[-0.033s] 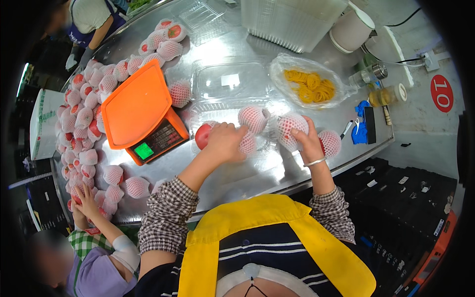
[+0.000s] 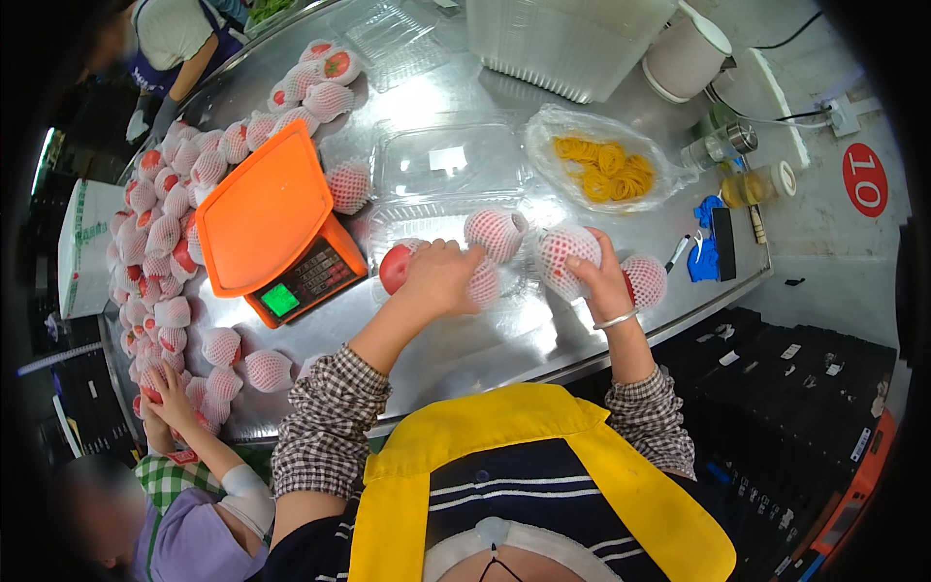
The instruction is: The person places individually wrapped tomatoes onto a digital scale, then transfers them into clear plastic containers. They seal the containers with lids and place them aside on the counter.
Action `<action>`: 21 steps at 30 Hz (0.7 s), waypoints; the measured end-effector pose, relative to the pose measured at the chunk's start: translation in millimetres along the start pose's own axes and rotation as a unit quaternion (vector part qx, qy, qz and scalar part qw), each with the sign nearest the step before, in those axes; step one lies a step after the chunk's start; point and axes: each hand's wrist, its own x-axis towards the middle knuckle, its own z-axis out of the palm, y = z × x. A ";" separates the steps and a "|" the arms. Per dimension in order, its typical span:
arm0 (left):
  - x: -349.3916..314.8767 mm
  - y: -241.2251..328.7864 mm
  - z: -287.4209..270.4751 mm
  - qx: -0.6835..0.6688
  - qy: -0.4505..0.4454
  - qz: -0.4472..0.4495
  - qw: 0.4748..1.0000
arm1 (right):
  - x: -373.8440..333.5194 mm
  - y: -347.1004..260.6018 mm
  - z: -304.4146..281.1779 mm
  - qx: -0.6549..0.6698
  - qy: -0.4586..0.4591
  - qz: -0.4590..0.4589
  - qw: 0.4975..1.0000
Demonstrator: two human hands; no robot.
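My left hand (image 2: 441,276) is hiding most of what lies under it: I am seeing only a bare red apple (image 2: 395,269) poking out at its left and a bit of white foam net (image 2: 484,284) at its right, so I cannot tell whether my fingers are gripping anything or just lying flat on top. My right hand (image 2: 601,281) is curling around a netted apple (image 2: 565,260), fingers spread over its near side and clamped on it, with the fruit sitting on the steel table (image 2: 485,339). Another netted apple (image 2: 647,281) is peeking out just behind my right wrist, half covered by it. A third one (image 2: 496,233) is lying between my two hands, in the open clear plastic tray (image 2: 446,165). Both my forearms are reaching forward from the lower edge, the left one angling across toward the middle, the right one going nearly straight up. The orange scale (image 2: 272,228) is standing just left of my left hand. The far tabletop is glaring, blurring the tray's edges.
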 end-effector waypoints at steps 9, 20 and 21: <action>-5.4 -25.4 25.2 0.040 0.102 0.105 0.988 | -6.4 34.1 -15.5 -0.047 0.023 -0.007 0.999; 10.6 -22.0 9.9 0.034 0.068 0.132 0.988 | -6.0 44.2 -14.6 -0.025 0.017 -0.002 1.000; 17.7 -18.7 -9.8 -0.073 0.083 0.116 0.987 | -5.4 45.1 -16.7 -0.031 0.022 -0.008 0.999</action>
